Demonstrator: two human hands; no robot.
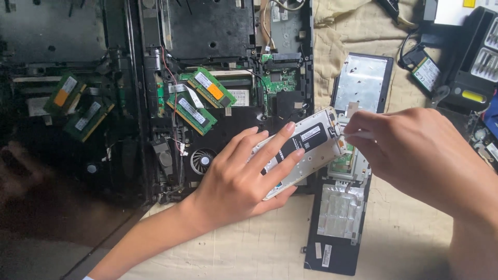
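My left hand (241, 173) grips a silver hard drive (311, 140) with a black label, tilted above the opened laptop base (218, 31). Its fingers lie across the drive's top face. My right hand (410, 150) is at the drive's right end, pinching a thin white-handled tool (358, 136) against the drive's corner. The tool's tip is hidden behind my fingers. Two green memory sticks (199, 101) stand tilted in their slots in the laptop, left of the drive, next to a round fan (201, 159).
A black cover panel with silver foil (338, 218) lies under my hands on a beige cloth (259, 243). Another foil-lined panel (363, 80) is behind it. A screwdriver-bit case (480, 62) and a small circuit card (426, 73) sit at the right. The dark laptop screen (57, 119) reflects at left.
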